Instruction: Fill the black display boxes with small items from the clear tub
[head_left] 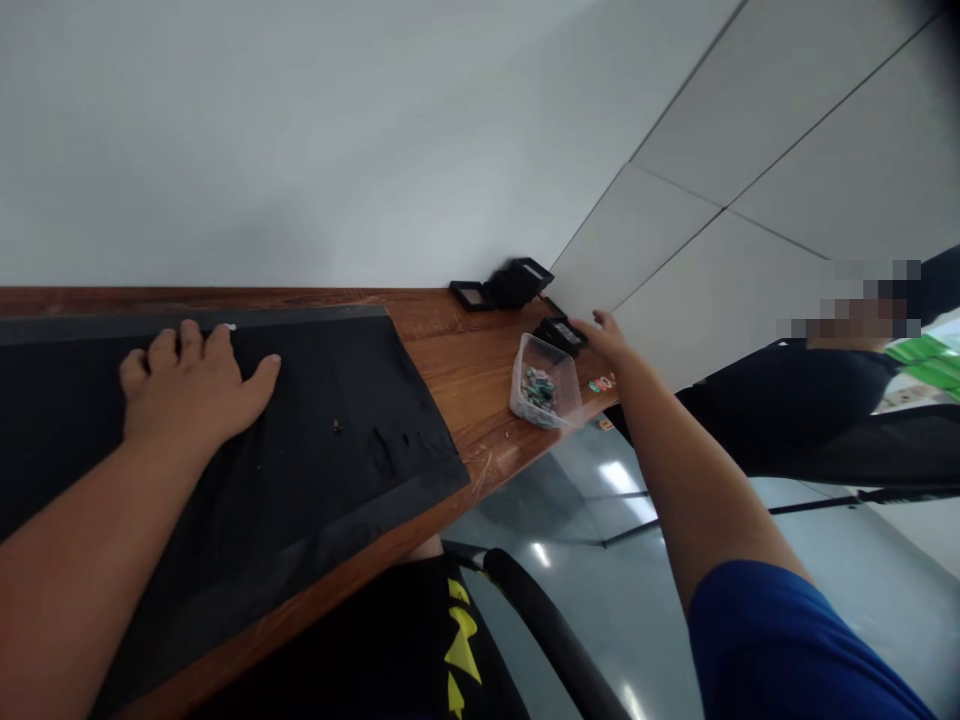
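Note:
My left hand [187, 390] lies palm down on a black mat [315, 480], its fingers spread and the thumb out to the side. A small white bit [231, 327] shows by one of its fingertips. Far to the right, my right hand [609, 338] reaches out with its visible fingers apart. Its fingertips are beside a small black box [562, 335]; whether they touch it I cannot tell. Just below that box stands a clear plastic tub [566, 400] holding many small greenish and pale pieces [538, 388]. A tiny brownish piece [337, 426] rests on the mat.
More black boxes [517, 283] stand at the back against the wall. Small green and red round items [601, 383] lie right of the tub on the wooden table [450, 360]. A person in dark clothes [810, 400] sits at the right. A black chair armrest [551, 625] is below the table edge.

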